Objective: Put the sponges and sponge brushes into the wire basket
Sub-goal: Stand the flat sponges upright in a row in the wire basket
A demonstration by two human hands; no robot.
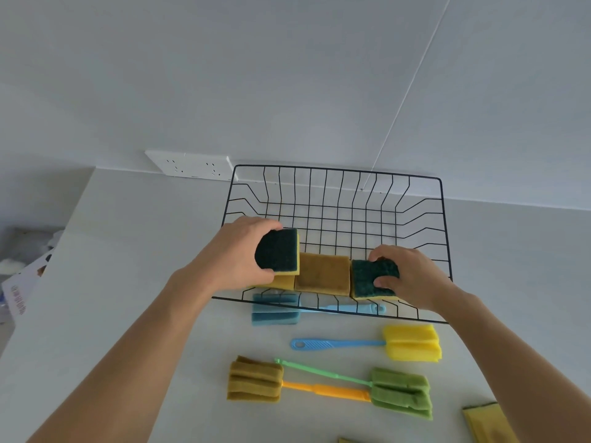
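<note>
Nearest the camera, two bare forearms are reaching up from the bottom edge toward the wire basket [335, 199], which is sitting on the pale desk [128, 282] at about twelve o'clock from the hands.

Inside the basket, along its near wall, sponges are lying side by side. At nine o'clock of that row, the left hand [236, 254] is closing its grip around a green-topped sponge [279, 249], thumb below and fingers over the far edge, holding it tilted on top of a yellow sponge [283, 281] underneath. At the centre a mustard sponge [323, 273] is lying flat. At three o'clock the right hand [412, 276] is gripping a dark green sponge [367, 278], fingertips pressing into its scouring face, with its yellow base resting on the basket floor.

Outside the basket, at six o'clock from it, four sponge brushes are lying on the desk. A blue brush [276, 310] is sitting just beside the basket's near rim, partly seen through the wires. Below it a yellow-headed brush [412, 343] with a blue handle is pointing toward nine o'clock. Further down, a mustard-headed brush [254, 378] with an orange handle and a green brush [401, 393] are crossing handles. One more yellow sponge [486, 420] is lying at five o'clock, partly hidden by the right forearm.

A white wall socket [192, 164] is sitting at eleven o'clock from the basket.
</note>
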